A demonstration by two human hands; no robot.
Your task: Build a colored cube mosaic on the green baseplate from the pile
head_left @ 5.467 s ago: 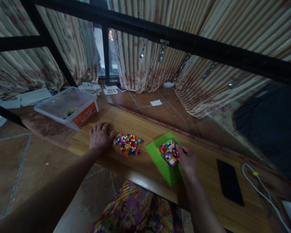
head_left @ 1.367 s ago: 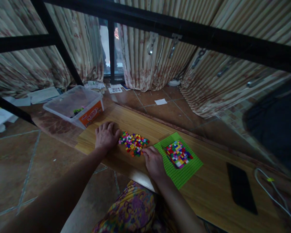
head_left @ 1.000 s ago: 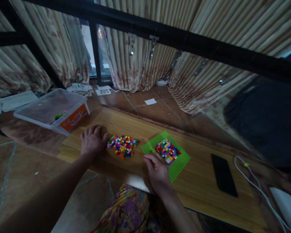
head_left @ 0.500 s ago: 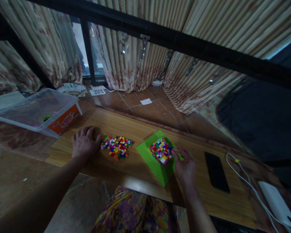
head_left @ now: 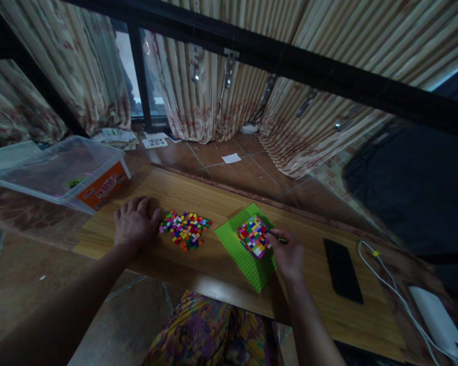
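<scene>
- Right hand (head_left: pixel 289 253) pinched at right edge of brick patch (head_left: pixel 254 237) on green baseplate (head_left: pixel 244 256), mid-bench, near front edge.
- Left hand (head_left: pixel 133 225) flat, fingers spread, holding nothing, touching left side of loose brick pile (head_left: pixel 185 230).
- Pile nearer left hand; black phone (head_left: pixel 342 271) rightward.

The orange label (head_left: pixel 104 185) on the clear plastic box (head_left: pixel 57 173) carries print too blurred to read.
</scene>
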